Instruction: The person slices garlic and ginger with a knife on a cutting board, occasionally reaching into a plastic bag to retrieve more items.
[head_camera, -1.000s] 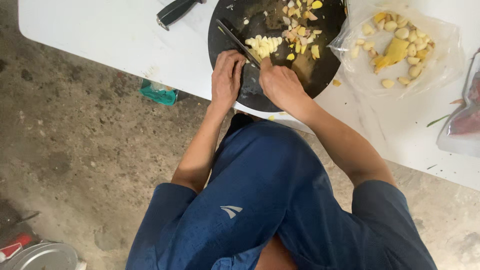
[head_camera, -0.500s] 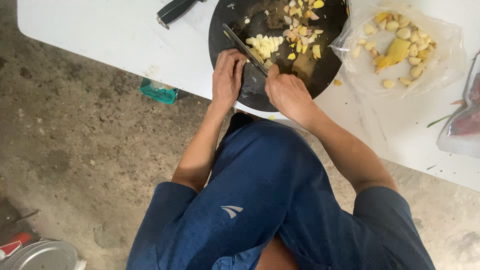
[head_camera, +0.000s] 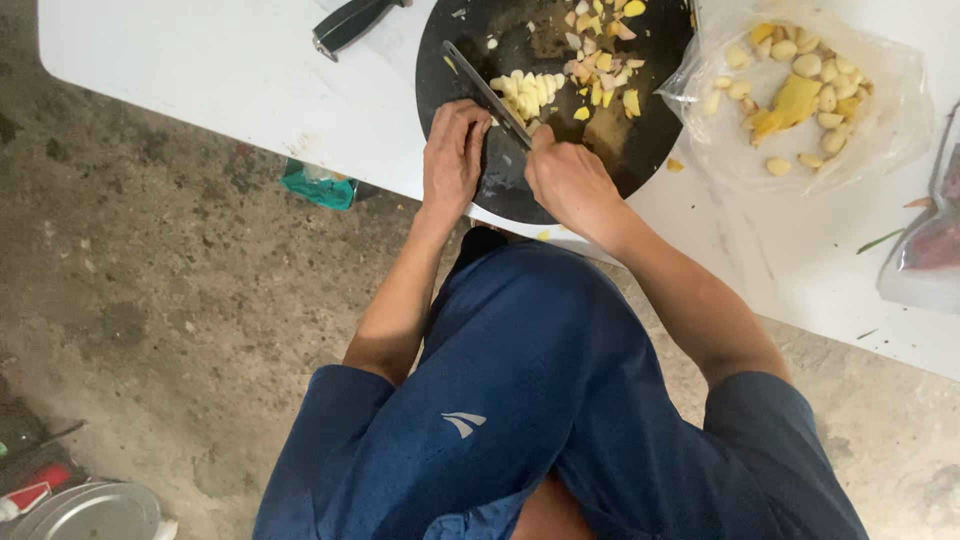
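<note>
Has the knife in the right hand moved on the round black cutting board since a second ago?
No clear move. The knife lies at the same slant beside the pale chopped pieces on the round black cutting board, gripped by the right hand.

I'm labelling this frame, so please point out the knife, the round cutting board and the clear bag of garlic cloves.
knife (head_camera: 478, 83): head view, on the blade.
round cutting board (head_camera: 655, 115): head view, bare dark surface near its right rim.
clear bag of garlic cloves (head_camera: 885, 130): head view, the bag's plastic wall.
</note>
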